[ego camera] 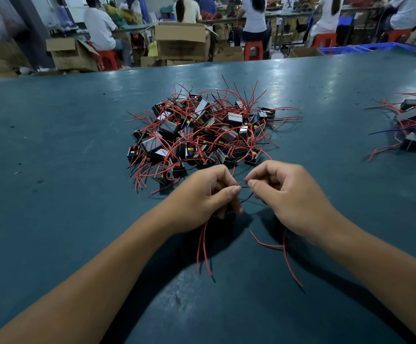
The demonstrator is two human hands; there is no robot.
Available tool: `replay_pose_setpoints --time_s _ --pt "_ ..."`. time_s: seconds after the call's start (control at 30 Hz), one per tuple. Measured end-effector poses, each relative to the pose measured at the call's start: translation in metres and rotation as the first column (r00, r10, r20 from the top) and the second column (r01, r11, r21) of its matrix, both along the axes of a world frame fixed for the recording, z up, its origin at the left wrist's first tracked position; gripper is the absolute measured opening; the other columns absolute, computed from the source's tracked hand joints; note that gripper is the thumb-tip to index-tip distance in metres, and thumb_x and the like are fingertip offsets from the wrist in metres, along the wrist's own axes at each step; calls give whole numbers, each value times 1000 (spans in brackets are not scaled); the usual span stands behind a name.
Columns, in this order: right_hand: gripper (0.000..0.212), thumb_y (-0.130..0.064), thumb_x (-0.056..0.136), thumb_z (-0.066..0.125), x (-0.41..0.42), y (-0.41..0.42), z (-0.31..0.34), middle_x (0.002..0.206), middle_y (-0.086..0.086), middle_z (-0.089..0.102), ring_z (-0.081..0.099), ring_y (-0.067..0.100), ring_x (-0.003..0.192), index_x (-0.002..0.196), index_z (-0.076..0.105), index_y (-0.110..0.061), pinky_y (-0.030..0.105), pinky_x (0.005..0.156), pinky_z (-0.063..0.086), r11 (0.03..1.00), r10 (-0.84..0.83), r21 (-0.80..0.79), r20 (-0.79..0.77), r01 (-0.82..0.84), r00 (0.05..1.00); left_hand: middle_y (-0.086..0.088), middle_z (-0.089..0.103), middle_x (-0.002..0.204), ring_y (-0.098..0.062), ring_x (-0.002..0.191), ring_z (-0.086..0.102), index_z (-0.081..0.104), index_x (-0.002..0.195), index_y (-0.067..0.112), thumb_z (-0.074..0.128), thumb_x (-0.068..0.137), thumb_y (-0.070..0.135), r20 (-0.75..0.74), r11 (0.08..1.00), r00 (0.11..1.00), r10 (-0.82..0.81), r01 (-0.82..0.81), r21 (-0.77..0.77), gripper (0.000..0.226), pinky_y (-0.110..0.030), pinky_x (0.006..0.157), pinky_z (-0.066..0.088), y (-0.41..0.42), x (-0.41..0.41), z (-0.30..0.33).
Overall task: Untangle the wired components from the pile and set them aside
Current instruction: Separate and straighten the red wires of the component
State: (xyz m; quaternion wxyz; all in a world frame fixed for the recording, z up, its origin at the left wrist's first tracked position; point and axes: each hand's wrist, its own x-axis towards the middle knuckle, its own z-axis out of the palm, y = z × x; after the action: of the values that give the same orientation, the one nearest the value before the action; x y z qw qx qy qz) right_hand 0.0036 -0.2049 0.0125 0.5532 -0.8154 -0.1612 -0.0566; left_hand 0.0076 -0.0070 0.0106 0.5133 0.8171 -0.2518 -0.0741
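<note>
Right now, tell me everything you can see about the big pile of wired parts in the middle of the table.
The pile is a loose heap of small black box-shaped parts, some with shiny silver faces and yellow and blue bits, knotted together by thin red wires and a few black ones that stick out all round. It lies on the dark green table, just beyond the hands, which do not touch it. A smaller heap lies apart at the right edge.

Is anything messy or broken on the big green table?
Nothing looks broken. The heap of small black box parts with red wires is a snarl, leads poking out every way. The left hand and right hand pinch wire ends.
</note>
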Motion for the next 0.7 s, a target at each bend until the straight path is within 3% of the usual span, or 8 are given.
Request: replay_pose_setpoints --time_s 0.13,0.33,0.7 --pt "13 -13 90 66 0 2 -1 60 -2 59 47 13 57 79 69 -19 32 56 39 996 -13 89 -36 16 999 -13 76 81 -13 52 58 53 92 3 55 101 12 -64 985 995 83 -92 -146 13 -21 53 47 -16 -3 -6" --pt "14 -17 92 66 3 -1 -2 52 -12 50 38 4 48 78 70 -19 15 46 31 993 -11 120 -60 19 998 -13 76 81 -17 55 62 62 92 3 61 97 12 -186 927 969 164 -216 -308 10 -24 55 50 -21 -4 -9" --pt "14 -16 92 69 4 0 -2 47 -16 47 37 0 44 78 72 -17 9 45 29 989 -15 146 -25 19 1000 -14 77 87 -20 62 68 62 98 -3 58 99 6 -222 917 961 162 -230 -325 10 -28 67 57 -22 -3 -12"
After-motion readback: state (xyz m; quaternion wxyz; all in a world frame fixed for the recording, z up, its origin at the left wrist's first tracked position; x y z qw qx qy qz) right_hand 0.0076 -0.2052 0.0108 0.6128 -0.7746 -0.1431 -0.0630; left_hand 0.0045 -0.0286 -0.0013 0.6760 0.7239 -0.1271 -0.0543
